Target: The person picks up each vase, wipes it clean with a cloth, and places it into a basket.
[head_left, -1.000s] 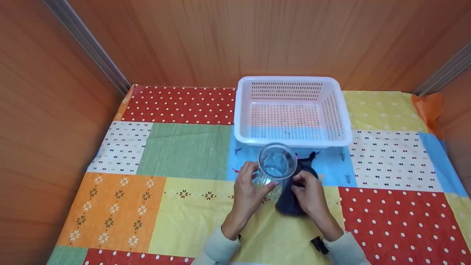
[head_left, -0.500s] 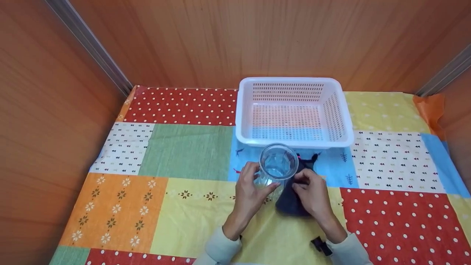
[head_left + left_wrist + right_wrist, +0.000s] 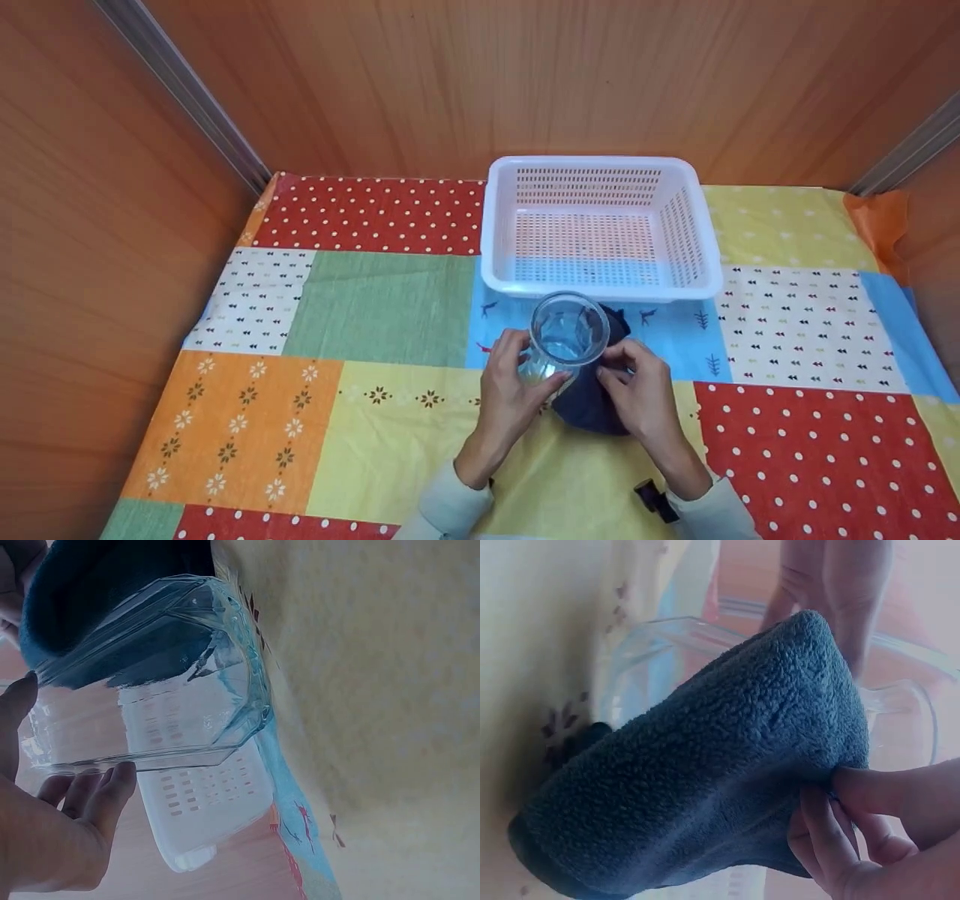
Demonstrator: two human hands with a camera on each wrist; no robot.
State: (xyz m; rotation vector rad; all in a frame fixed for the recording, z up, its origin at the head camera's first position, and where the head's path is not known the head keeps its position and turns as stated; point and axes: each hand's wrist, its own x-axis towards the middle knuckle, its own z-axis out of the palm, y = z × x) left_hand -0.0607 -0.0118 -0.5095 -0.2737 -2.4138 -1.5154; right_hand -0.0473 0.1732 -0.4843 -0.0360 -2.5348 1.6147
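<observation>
In the head view my left hand grips a clear glass cup from its left side, thumb in front and fingers behind. The cup stands upright on the cloth-covered table with its mouth up. To its right, my right hand pinches a dark blue fleecy cloth between thumb and fingers. This cloth hangs in a fold along the cup's right side. From the right wrist its fuzzy pile shows clearly, hiding part of the glass. The left wrist view shows the angular glass wall with the cloth behind it.
A white perforated plastic basket stands just behind the cup, with nothing seen in it. A patchwork tablecloth covers the table. Wooden panels rise at the back and both sides. A small dark device is at my right wrist.
The cloth's dark loose end behind the cup has drawn in, and its lower part has shifted slightly left under the cup's side. Both hands keep nearly the same place and hold.
</observation>
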